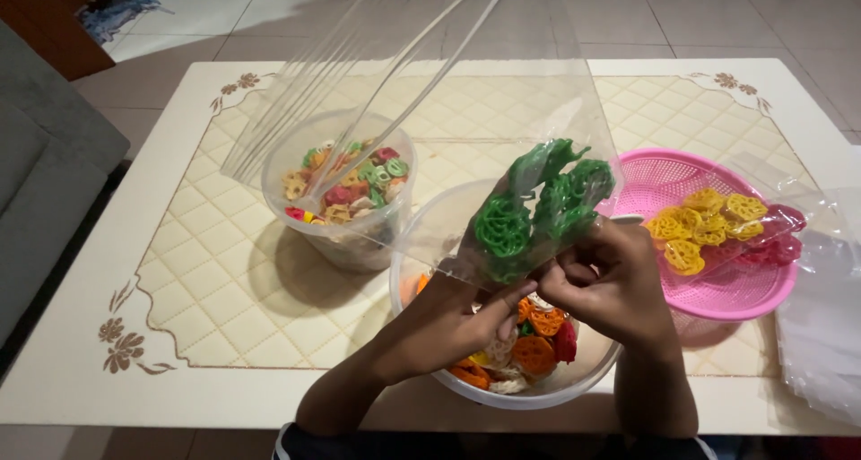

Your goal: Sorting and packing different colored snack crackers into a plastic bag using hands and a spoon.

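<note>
With your left hand (466, 321) and right hand (603, 285) both pinched on the clear bag (448, 119) of green crackers (534, 209) above the bowl (430, 236), keep that grip just below the crackers and the bag upright.

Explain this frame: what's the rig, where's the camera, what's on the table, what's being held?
There is no machine: a person works with bare hands, filmed by one camera on their head looking down. The left hand and right hand together hold a clear plastic bag with green flower-shaped crackers inside. Under the hands sits a clear bowl of mixed-colour crackers. On the white table also stand a clear tub of small mixed crackers and a pink basket with bagged yellow crackers.
</note>
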